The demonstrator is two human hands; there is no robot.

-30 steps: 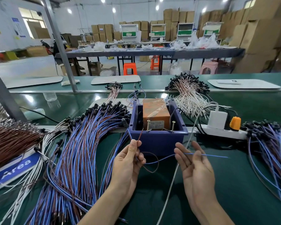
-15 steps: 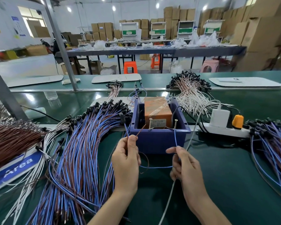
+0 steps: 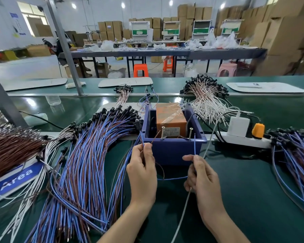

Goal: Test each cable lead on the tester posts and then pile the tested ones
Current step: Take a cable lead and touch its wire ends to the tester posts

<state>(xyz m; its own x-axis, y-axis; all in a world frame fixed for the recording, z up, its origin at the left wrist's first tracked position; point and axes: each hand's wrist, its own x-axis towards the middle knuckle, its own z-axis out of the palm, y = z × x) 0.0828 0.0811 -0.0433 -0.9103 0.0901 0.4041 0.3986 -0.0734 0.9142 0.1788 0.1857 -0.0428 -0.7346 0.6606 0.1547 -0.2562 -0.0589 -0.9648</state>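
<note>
Head view: a person at a green tabletop [image 3: 244, 190] on a factory line holds one two-wire cable in front of the blue tester box [image 3: 174, 149], a lead in each hand.

The left hand [image 3: 141, 169] has its fingers curled in, pinching the brown lead [image 3: 155, 137] together with the cable's own run up toward its black plug. The brown lead slants up and to the right. Its bare tip lies just left of the left post [image 3: 163, 132], close to it; contact cannot be made out.

The right hand [image 3: 202, 176] pinches the blue lead [image 3: 194, 146] between thumb and forefinger, the other fingers folded under. That lead stands nearly upright in front of the box wall, its tip just right of the right post [image 3: 190, 133] and slightly below the post's head. A slack loop of blue wire hangs between the two hands.

Each hand is the nearer one to its own post, so the test appears to turn on a short lean inward and away from the body: brown tip rightward, blue tip leftward.

An orange block [image 3: 170, 118] sits inside the box behind the posts. A large fan of blue-and-brown cables [image 3: 88, 155] lies to the left and a smaller heap [image 3: 297, 155] to the right, past a white power strip [image 3: 244, 139]. Which of the two is the tested pile cannot be told.
</note>
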